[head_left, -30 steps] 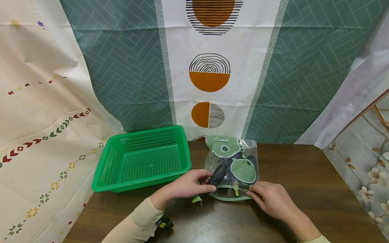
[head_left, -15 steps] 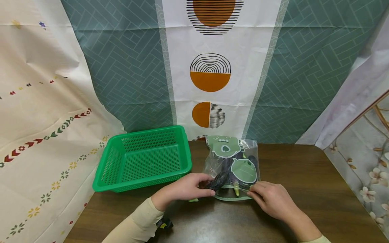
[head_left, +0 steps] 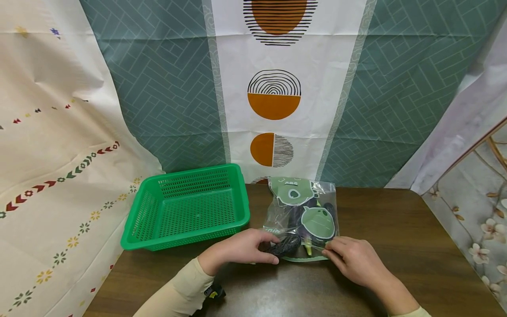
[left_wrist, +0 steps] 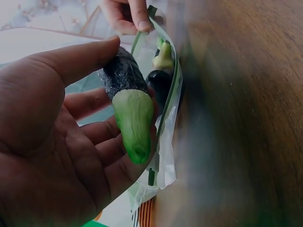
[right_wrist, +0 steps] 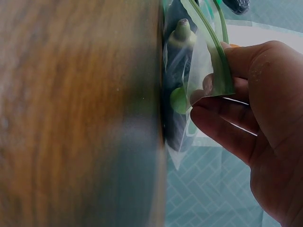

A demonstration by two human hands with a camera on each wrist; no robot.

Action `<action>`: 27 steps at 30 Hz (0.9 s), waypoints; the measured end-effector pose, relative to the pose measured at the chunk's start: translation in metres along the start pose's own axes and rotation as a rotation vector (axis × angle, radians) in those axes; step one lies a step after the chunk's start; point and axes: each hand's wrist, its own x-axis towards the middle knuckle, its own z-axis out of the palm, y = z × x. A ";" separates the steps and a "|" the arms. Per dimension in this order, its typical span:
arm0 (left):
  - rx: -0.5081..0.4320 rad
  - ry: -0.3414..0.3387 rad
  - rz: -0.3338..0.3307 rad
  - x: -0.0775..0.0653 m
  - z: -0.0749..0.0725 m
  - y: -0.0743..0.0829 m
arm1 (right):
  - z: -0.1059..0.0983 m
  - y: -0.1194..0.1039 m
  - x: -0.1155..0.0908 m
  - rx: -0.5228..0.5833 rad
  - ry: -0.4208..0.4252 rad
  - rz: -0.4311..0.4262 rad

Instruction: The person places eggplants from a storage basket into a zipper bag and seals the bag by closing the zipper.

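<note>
My left hand (head_left: 247, 246) holds an eggplant with a dark, wrinkled body (head_left: 289, 245) and a green stem cap (left_wrist: 135, 120). In the left wrist view, the cap points toward the camera, with thumb and fingers on either side. The eggplant's far end overlaps the mouth of a clear zip bag (head_left: 273, 216) printed with green cartoon shapes; whether that end is inside, I cannot tell. More dark eggplants (right_wrist: 177, 68) lie in the bag, one with a pale green cap (left_wrist: 163, 59). At the bag's near right corner, my right hand (head_left: 352, 257) pinches the green-edged opening.
A green slotted plastic basket (head_left: 180, 242) stands to the left of the bag on the brown wooden table (head_left: 372, 211). Patterned cloths (head_left: 170, 88) hang behind and at the sides. A dark strap with a yellow mark (head_left: 215, 291) shows beneath my left wrist.
The eggplant in my left hand has swung and shifted toward me; its dark end has come down from the middle of the bag to the mouth. My right hand stays in place.
</note>
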 end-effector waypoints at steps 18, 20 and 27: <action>0.100 -0.058 0.037 -0.002 0.003 0.001 | 0.000 0.001 0.000 -0.011 0.005 -0.017; 0.114 -0.062 0.030 -0.002 0.003 0.000 | 0.000 0.001 0.000 -0.013 0.007 -0.017; 0.108 -0.082 -0.004 -0.004 0.004 -0.002 | 0.000 0.000 0.000 -0.006 -0.004 0.001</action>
